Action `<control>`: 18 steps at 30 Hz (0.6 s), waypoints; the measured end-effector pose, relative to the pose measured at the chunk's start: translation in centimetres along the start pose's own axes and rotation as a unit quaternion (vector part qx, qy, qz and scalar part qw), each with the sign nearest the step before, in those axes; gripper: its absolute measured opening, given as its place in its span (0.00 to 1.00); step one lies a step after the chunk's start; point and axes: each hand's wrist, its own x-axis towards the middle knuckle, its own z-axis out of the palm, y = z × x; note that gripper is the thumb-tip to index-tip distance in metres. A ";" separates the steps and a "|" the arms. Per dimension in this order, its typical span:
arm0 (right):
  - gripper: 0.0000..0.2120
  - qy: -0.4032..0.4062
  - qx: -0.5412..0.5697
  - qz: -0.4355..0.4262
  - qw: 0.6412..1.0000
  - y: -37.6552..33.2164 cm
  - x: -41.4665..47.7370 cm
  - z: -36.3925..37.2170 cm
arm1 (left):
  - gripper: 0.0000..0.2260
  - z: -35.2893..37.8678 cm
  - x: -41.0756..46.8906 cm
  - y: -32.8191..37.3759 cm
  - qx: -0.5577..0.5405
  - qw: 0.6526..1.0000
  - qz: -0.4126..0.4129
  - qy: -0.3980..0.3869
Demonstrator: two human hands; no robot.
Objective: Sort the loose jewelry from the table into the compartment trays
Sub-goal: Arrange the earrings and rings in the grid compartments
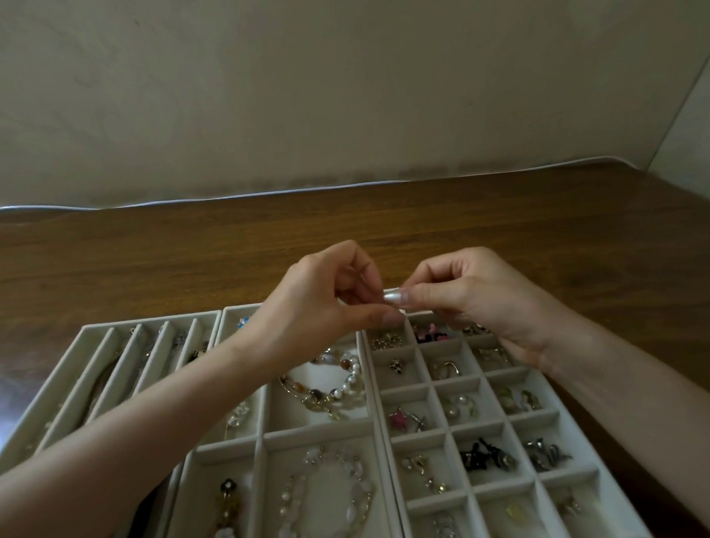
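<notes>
My left hand and my right hand meet fingertip to fingertip above the trays. Together they pinch a small pearly white piece; most of it is hidden by the fingers. Three cream trays lie below. The left tray has long narrow slots with chains. The middle tray has large compartments holding beaded bracelets. The right tray is a grid of small cells with earrings and rings. The hands hover over the far edge where the middle and right trays meet.
The trays sit on a brown wooden table that runs back to a pale wall. A wall corner closes in at the far right. My forearms cross over the left and right trays.
</notes>
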 end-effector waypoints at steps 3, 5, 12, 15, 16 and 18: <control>0.05 0.014 -0.048 -0.020 0.999 0.1 0.2 -0.2 | 0.10 -0.2 0.1 -0.2 -0.010 1.000 -0.013 -0.001; 0.03 0.001 -0.110 -0.037 0.993 0.0 0.2 -0.3 | 0.10 -0.5 0.3 -0.5 0.013 1.000 -0.011 0.009; 0.06 -0.091 -0.393 -0.173 0.899 -0.3 -1.1 0.8 | 0.04 -1.4 0.5 -1.4 0.081 0.996 -0.013 0.036; 0.12 -0.094 -0.439 -0.177 0.876 -0.3 -1.2 0.6 | 0.06 -1.3 0.6 -1.5 0.084 0.996 -0.013 0.034; 0.13 -0.098 -0.442 -0.174 0.874 -0.3 -1.2 0.4 | 0.06 -1.3 0.7 -1.4 0.085 0.996 -0.014 0.035; 0.15 -0.107 -0.445 -0.167 0.873 -0.4 -1.2 0.2 | 0.06 -1.2 0.7 -1.4 0.086 0.996 -0.013 0.035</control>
